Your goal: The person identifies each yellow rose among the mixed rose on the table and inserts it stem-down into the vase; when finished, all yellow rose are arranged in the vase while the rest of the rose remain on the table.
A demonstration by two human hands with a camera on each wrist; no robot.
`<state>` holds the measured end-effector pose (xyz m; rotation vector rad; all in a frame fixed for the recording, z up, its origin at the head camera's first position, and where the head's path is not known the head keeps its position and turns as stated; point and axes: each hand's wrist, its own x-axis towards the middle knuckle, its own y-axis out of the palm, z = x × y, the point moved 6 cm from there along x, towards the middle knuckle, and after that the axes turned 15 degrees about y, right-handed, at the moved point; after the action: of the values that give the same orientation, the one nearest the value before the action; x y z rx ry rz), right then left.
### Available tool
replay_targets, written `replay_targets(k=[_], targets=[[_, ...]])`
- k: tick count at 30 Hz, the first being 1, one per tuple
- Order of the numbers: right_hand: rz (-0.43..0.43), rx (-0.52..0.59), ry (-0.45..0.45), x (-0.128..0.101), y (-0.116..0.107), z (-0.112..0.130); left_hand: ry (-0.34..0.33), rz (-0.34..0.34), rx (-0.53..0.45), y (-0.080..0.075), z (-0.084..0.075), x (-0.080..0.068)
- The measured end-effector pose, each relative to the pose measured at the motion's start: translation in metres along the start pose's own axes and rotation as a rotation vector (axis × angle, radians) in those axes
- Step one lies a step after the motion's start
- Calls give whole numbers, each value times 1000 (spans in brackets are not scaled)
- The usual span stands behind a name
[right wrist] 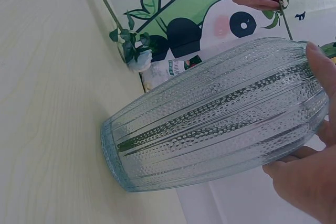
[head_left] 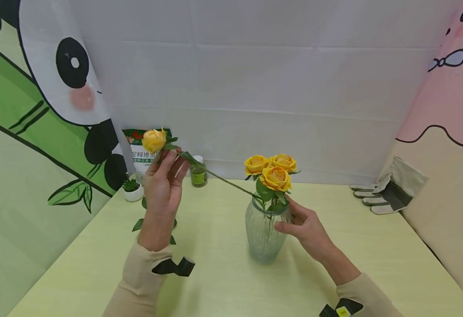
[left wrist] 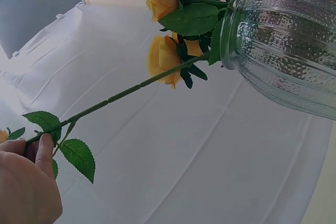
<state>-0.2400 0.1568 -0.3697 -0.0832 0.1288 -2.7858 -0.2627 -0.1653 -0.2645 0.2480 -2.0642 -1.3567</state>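
The left hand (head_left: 163,185) pinches a yellow rose (head_left: 154,140) at centre-left of the frame, its stem slanting into the glass vase (head_left: 264,233) mid-frame, which the right hand (head_left: 304,226) grips at the neck.

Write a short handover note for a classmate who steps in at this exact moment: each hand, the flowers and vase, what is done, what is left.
Left hand: pinches the yellow rose by its stem just under the bloom; the stem's lower end reaches the vase mouth.
Right hand: fingers curled round the upper part of the glass vase, steadying it on the table.
Done: three yellow roses stand in the vase.
Left: the fourth stem seems not fully seated; probably lower it in.
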Motion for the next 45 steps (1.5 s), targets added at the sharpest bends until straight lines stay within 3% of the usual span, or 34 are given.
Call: replay_targets(k=[5, 13, 16, 24, 33, 45], targets=[[-9, -10, 3, -1, -1, 0, 37, 45, -9, 7, 2, -5], [-17, 0, 17, -1, 0, 2, 99, 237, 84, 20, 13, -18], [-17, -3, 20, -1, 0, 3, 105, 270, 101, 21, 17, -20], [-12, -4, 16, -1, 0, 3, 29, 268, 104, 17, 33, -23], [-13, -10, 32, -2, 0, 2, -33, 280, 178, 9, 55, -25], [-13, -5, 33, -1, 0, 2, -57, 225, 217, 7, 78, -26]])
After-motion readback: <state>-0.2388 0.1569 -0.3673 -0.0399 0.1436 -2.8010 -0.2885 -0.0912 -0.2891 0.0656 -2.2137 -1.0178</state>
